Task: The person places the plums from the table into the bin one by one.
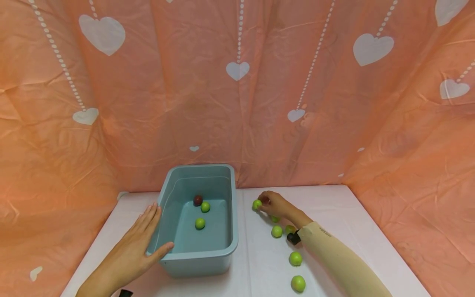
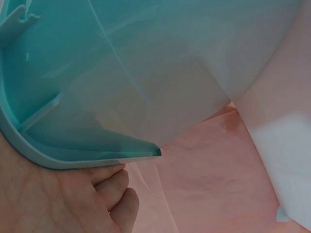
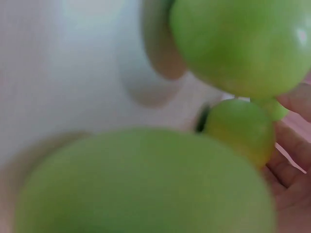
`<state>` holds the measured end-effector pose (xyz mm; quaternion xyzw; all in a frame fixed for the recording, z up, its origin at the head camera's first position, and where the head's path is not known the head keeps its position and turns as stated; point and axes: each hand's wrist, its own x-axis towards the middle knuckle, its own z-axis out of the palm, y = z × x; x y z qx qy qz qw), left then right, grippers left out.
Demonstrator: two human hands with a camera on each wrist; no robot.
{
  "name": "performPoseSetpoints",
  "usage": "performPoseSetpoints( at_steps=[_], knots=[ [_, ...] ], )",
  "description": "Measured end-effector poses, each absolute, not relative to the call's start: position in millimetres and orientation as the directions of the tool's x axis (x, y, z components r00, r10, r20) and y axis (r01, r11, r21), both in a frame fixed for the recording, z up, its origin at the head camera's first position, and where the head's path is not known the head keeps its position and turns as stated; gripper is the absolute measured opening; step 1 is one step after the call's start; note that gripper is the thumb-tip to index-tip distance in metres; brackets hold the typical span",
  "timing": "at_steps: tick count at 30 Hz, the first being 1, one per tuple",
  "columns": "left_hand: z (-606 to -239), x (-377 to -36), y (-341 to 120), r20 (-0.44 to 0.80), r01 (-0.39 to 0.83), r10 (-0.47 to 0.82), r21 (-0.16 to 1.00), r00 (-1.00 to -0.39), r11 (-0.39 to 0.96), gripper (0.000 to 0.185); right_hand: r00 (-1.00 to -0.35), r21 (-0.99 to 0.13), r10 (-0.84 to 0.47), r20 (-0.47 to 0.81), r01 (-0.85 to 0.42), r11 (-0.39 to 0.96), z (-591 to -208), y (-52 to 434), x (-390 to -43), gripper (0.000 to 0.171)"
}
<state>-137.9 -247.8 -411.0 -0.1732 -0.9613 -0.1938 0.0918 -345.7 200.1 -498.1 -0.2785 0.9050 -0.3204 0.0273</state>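
My left hand (image 1: pixel 135 245) rests against the left side of a blue-grey plastic bin (image 1: pixel 234 214), fingers straight along the rim and thumb over the near corner. In the left wrist view, that bin's rim (image 2: pixel 68 162) runs beside the palm. At the far end of a line of small green round fruits, my right hand (image 1: pixel 276 204) pinches one green fruit (image 1: pixel 257 205) between thumb and fingers. Another green fruit (image 1: pixel 275 218) lies partly hidden under this hand. In the right wrist view, green fruits (image 3: pixel 243 43) fill the foreground and partly cover the fingers (image 3: pixel 296 145).
Inside the bin lie two green fruits (image 1: pixel 200 223) and a dark red one (image 1: pixel 198 200). Along the right forearm, several more green fruits (image 1: pixel 295 258) sit on the white tablecloth (image 1: pixel 259 264). An orange curtain with hearts (image 1: pixel 267 136) encloses the table's back and sides.
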Motion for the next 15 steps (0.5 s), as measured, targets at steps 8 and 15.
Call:
performPoseSetpoints(
  at_steps=[8, 15],
  knots=[
    [-411.7, -137.9, -247.7, 0.241, 0.366, 0.296, 0.339, -0.924, 0.867, 0.102, -0.846, -0.617, -0.505, 0.170, -0.491, 0.615, -486.1, 193.9, -341.0, 0.025],
    [-411.7, -137.8, -247.4, 0.242, 0.367, 0.296, 0.342, -0.924, 0.865, 0.101, -0.808, -0.590, -0.539, 0.237, -0.561, 0.582, -466.7, 188.2, -337.0, 0.024]
  ],
)
